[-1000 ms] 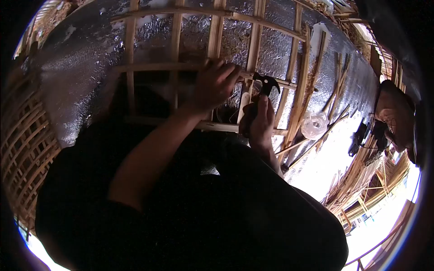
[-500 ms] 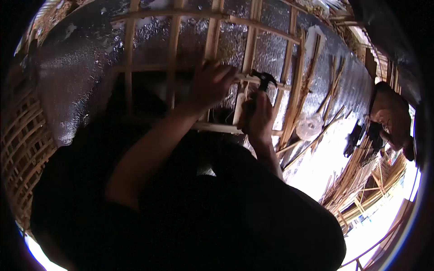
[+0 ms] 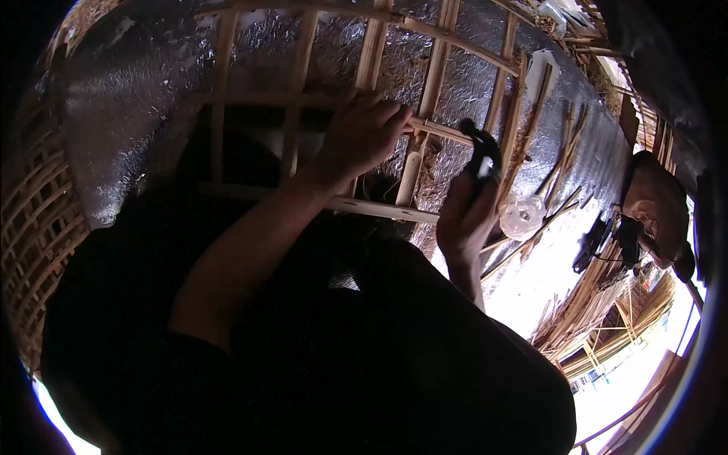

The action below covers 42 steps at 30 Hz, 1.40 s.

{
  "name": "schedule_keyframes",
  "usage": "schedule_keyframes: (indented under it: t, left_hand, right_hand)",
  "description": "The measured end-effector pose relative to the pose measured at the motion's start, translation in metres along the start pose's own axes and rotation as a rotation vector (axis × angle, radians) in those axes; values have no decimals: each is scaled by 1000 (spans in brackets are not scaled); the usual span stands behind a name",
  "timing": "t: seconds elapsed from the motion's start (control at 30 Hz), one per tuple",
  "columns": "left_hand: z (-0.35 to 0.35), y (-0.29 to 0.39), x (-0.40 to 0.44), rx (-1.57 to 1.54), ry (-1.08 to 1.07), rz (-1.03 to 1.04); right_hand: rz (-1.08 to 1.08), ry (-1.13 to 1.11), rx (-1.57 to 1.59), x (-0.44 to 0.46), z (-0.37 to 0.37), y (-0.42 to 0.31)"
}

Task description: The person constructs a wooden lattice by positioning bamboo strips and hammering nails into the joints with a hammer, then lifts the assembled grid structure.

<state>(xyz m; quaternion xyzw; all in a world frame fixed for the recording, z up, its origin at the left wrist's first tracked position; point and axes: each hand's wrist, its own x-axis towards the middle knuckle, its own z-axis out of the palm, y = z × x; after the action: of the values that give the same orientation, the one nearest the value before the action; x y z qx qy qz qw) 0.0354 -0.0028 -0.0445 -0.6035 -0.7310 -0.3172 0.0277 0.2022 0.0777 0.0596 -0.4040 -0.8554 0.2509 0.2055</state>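
Place: a workshop of a rough, makeshift kind, for work in bamboo-like strips. Noted from where I stand:
Item, one slatted frame (image 3: 371, 53) of crossed strips, laid out low.
Item, one hammer (image 3: 481, 152), dark, gripped in the worker's right hand (image 3: 464, 216).
Item, one crinkled silvery sheet (image 3: 114, 91), spread beneath the frame.
Item, loose sticks (image 3: 565, 152), scattered beside it.
Item, one clear plastic tub (image 3: 522, 217), near the sticks.
Item, long thin strips (image 3: 569, 326), heaped at right.
Item, one lattice panel (image 3: 38, 227), at far left.
Light: glaring, lower right.
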Motion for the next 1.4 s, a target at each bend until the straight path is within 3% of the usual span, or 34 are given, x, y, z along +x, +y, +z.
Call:
schedule_keyframes:
  t: [0.13,0.17,0.2,0.23,0.27,0.3,0.33,0.37,0.43,0.5,0.57,0.6,0.63,0.67,0.73,0.77,0.83,0.87,0.9,0.97,1.07,1.17,1.27,1.4]
  left_hand:
    - [8,-3,-4,-45,34,6]
    - [10,-3,-3,-13,14,10]
    - [8,-3,-2,34,-11,2]
    - [-1,1,-1,-43,-117,-64]
    - [0,1,-9,-64,-69,-43]
    - [9,-4,-11,-85,-5,-17]
    - [18,-6,-8,-106,71,14]
    - [22,-5,-10,-164,32,-32]
    - [21,-6,-1,-114,-14,-40]
    - [14,1,-13,-116,-29,-49]
    - [21,-3,-12,-136,66,-18]
    - [22,-2,-10,-150,18,-18]
    - [23,-3,-10,-156,-24,-24]
    - [23,-5,-11,-153,-72,-39]
    - [13,-3,-9,-108,45,-4]
    - [10,-2,-6,-83,110,19]
    - [15,-1,-10,-100,127,16]
    - [19,-4,-11,-110,136,25]
    - [24,-7,-7,-112,161,29]
    - [30,-4,-13,-117,185,8]
    - [22,-5,-10,-83,102,0]
    - [18,-1,-9,-66,106,-1]
    - [16,-2,-7,-57,87,-15]
    - [9,0,-8,-91,63,-5]
  right_hand:
    - [433,-437,-102,-3,18,-6]
    - [403,-449,-56,5,7,-13]
    - [177,-272,-38,7,3,-11]
    - [173,-159,29,4,3,-17]
    - [177,-41,89,-2,2,-24]
    - [198,-282,-197,-12,6,-3]
    - [262,-462,-176,-9,15,12]
    - [-46,-467,-379,-11,0,19]
    - [63,-414,-256,14,-23,6]
    - [40,-346,-370,10,-14,19]
    - [105,-470,-398,21,-5,28]
    - [323,-651,-297,38,-10,16]
    - [263,-689,-238,54,-25,22]
    - [501,-767,-152,75,-41,7]
    - [-21,-375,-99,73,-42,10]
    - [391,-322,70,68,-32,4]
    - [-371,-419,-430,68,-12,43]
    - [146,-767,-256,70,-15,44]
    - [186,-736,-200,83,-24,47]
    - [474,-724,63,113,-48,23]
    - [379,-612,373,119,-43,33]
    - [29,-1018,-161,137,-37,65]
    - [133,-637,124,141,-42,60]
    - [20,-910,-159,125,-26,59]
